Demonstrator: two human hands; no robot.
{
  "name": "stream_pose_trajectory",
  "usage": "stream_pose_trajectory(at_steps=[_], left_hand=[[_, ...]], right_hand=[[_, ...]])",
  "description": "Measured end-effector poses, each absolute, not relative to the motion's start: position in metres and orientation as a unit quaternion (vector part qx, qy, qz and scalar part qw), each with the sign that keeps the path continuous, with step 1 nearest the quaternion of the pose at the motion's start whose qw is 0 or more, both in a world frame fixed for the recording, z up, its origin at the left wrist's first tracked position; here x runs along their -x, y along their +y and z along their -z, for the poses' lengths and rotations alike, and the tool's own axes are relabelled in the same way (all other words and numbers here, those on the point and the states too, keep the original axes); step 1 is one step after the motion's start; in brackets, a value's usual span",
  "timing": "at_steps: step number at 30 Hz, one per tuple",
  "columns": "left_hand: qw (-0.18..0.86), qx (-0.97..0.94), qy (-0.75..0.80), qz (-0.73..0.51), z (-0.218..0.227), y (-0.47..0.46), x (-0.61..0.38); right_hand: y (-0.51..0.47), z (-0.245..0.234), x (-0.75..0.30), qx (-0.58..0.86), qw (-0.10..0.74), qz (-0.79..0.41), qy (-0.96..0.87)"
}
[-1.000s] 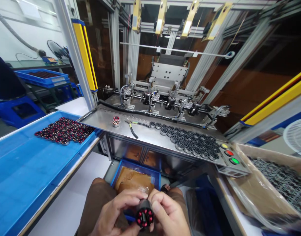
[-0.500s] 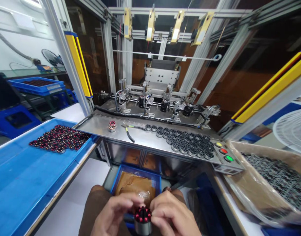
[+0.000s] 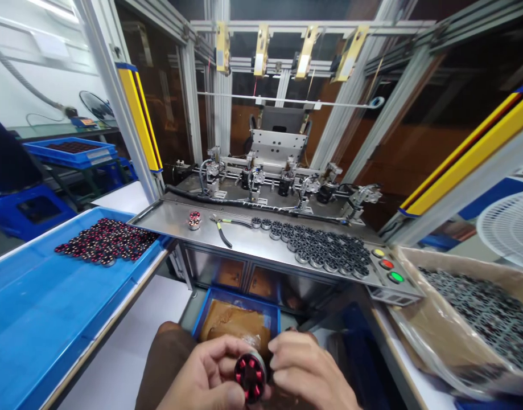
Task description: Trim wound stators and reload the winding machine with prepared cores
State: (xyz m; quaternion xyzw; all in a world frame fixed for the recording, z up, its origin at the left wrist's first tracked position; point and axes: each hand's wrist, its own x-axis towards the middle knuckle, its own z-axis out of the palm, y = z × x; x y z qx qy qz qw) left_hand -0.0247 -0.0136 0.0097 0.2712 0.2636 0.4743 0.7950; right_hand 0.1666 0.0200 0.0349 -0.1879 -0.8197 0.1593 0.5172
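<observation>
My left hand (image 3: 212,373) is closed around a wound motor stator (image 3: 250,377), with red wire coils set in a ring about a dark centre. Its coil face is tilted up toward me. Close by its right side is my right hand (image 3: 310,370), fingers curled and held together; whatever they pinch is hidden. Both hands are low over my lap. On the metal ledge, a small stack of red and copper-coloured wound stators (image 3: 194,220) sits left of cutting pliers (image 3: 222,230) with green-black handles.
Many dark ring-shaped cores (image 3: 325,245) cover the ledge's right half, beside a button box (image 3: 389,270). A blue tray (image 3: 26,319) at left holds red-wound stators (image 3: 107,242). At right stands a plastic-lined carton (image 3: 440,330) of grey parts. Winding fixtures (image 3: 284,182) line the back.
The stator has turned from upright to tilted, its coil face now toward me. My left hand has wrapped round it, and my right fingers have drawn slightly away to the right.
</observation>
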Motion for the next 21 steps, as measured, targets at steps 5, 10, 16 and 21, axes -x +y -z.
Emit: stream_pose_trajectory(at_steps=[5,10,16,21], left_hand=[[0.775,-0.284,0.271,-0.495,-0.005,-0.015,0.024],[0.777,-0.274,0.245,-0.511,-0.002,-0.016,0.022],[0.771,-0.251,0.237,-0.536,-0.009,-0.019,0.023],[0.727,-0.242,0.203,-0.610,-0.016,-0.010,0.026]], right_hand=[[0.029,-0.043,-0.171,0.160,0.488,-0.204,-0.833],[0.028,-0.050,-0.166,0.173,0.458,-0.178,-0.853],[0.025,-0.047,-0.160,0.195,0.454,-0.175,-0.851],[0.024,-0.055,-0.155,0.246,0.406,-0.231,-0.849]])
